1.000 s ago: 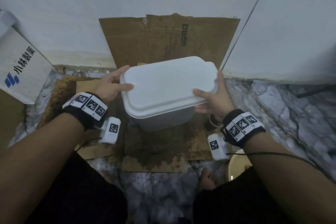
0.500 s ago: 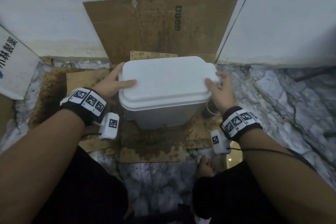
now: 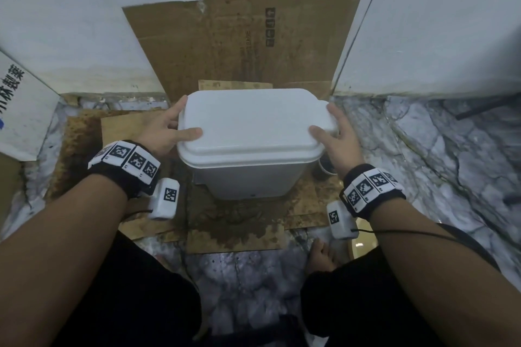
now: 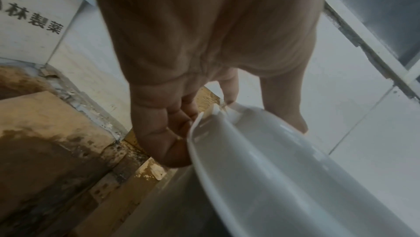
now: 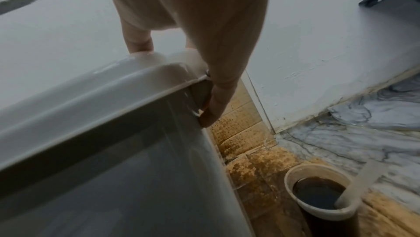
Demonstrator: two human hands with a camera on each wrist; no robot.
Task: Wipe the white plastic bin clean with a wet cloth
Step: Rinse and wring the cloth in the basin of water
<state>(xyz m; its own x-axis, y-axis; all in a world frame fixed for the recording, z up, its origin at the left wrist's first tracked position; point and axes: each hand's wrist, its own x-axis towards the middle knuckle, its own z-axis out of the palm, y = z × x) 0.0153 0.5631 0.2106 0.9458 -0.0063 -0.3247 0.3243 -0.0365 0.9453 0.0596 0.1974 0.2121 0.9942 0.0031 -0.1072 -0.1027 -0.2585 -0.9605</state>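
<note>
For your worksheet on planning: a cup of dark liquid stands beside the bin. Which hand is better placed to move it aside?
Probably the right hand: the cup stands directly below it by the bin; the left hand grips the opposite end.

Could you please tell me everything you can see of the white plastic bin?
The white plastic bin is rectangular, glossy and tapering downward, closed by a white lid with a raised rim. It stands upright on stained wet cardboard near the wall. The left hand and right hand grip the lid's opposite ends.
</note>
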